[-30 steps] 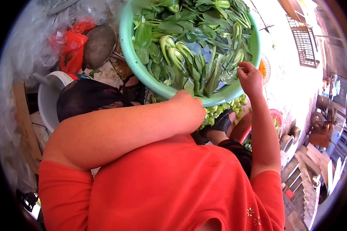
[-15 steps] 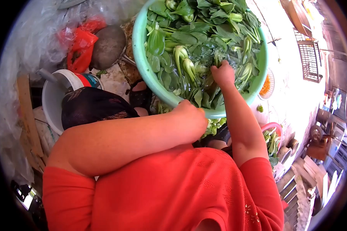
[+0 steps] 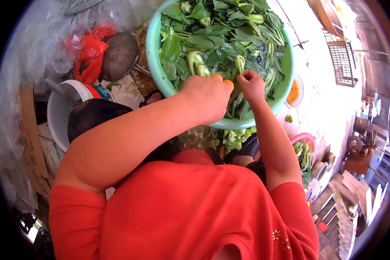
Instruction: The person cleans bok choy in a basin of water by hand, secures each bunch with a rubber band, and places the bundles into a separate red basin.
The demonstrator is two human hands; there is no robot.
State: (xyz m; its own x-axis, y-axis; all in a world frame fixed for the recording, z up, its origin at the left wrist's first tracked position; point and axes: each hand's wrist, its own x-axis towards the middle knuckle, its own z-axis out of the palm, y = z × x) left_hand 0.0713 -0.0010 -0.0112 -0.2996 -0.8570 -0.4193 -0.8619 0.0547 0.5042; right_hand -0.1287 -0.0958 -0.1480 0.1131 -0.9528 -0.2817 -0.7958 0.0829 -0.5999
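Observation:
A large green basin [image 3: 154,56] of water is full of leafy bok choy [image 3: 208,41]. Over its near part, my right hand [image 3: 252,86] pinches one bok choy [image 3: 240,65], its pale base pointing up and its leaves hanging toward the water. Just left of it is my left hand [image 3: 207,97], closed, above the near rim. A small orange piece [image 3: 229,83] shows at its fingertips; what it belongs to is hidden. Other pale bok choy stems [image 3: 196,60] float beyond my left hand.
Left of the basin stand a white bucket [image 3: 58,110] and a dark round pan [image 3: 119,56], near a red plastic bag [image 3: 90,54]. To the right are a bowl of orange shreds [image 3: 294,93], a pink basin of greens [image 3: 305,141] and a black crate [image 3: 342,63]. More greens [image 3: 234,141] lie below the basin.
My right hand has lifted the bok choy out of the splashing water. My left hand has moved up from the near rim to beside it. The view has shifted slightly.

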